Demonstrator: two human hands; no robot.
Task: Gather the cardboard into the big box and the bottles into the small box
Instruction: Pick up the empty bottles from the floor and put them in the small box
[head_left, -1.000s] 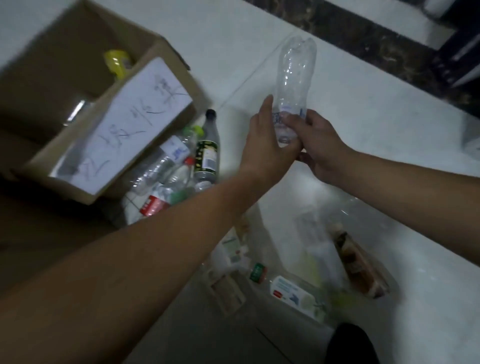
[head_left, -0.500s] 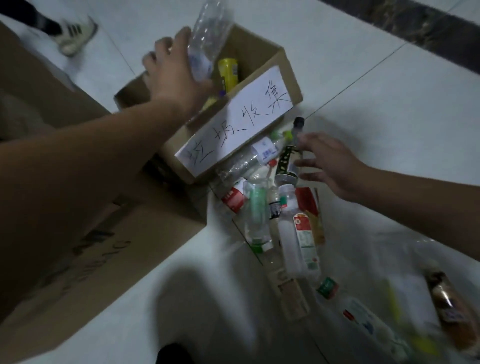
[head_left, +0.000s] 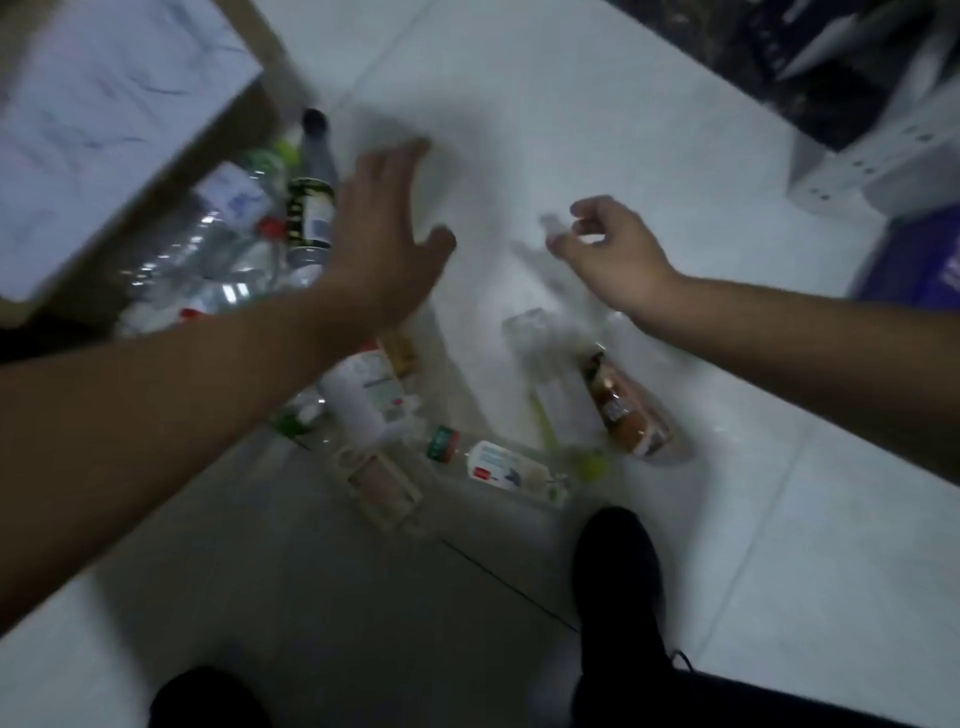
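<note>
Fingers (head_left: 395, 156) of left hand (head_left: 382, 234) spread wide, empty, over bare floor (head_left: 597, 104). Right hand (head_left: 608, 249) loosely curled, seemingly pinching a clear bottle's neck (head_left: 550, 226); blur leaves the grip uncertain. Best to close firmly on the rigid neck, since thin plastic dents and slips. Smooth, crinkled bottles (head_left: 488, 467) scattered on glossy tile, more beside the matte small box (head_left: 223, 150) upper left.

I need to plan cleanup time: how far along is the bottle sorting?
Nothing visibly finished: the small box's inside is out of view. The left hand is open; the right hand seems to pinch a clear bottle, though blur prevents certainty. Many bottles remain on the floor.
</note>
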